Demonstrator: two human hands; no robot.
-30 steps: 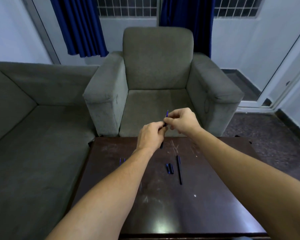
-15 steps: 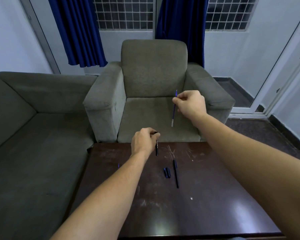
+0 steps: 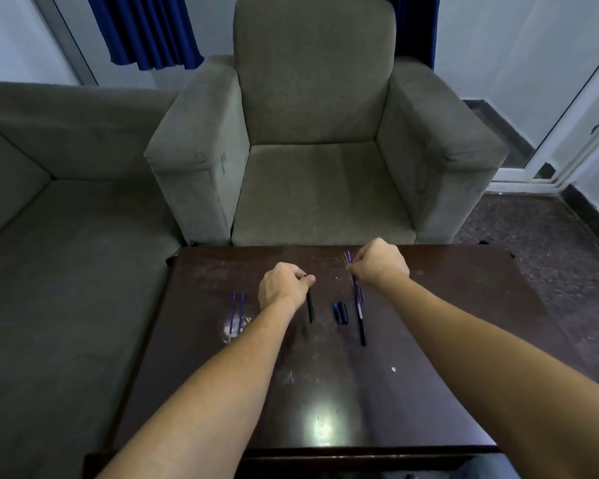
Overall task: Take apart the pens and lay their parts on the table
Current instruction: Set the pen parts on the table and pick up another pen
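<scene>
Black pen barrel point(image 3: 310, 305), grasped in the left grip point(image 3: 284, 285), hangs over the counter point(image 3: 429, 357) near its far edge. The right grip point(image 3: 381, 267) pinches the blue refill point(image 3: 355, 288) above a laid barrel point(image 3: 361, 326), probably to set both among like parts.

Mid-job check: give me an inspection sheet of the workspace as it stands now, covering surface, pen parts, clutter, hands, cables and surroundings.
Surface: dark wooden table, scratched, with glare near the front edge.
Job's things: two blue refills lie side by side at the left; two caps lie together near the middle; a black barrel lies just right of them.
Clutter: one small white speck on the table.
Hands: left hand grips a second black barrel low over the table; right hand pinches a blue refill.
Cables: nothing seen.
Surroundings: grey armchair beyond the table, grey sofa at the left, blue curtains behind.
</scene>
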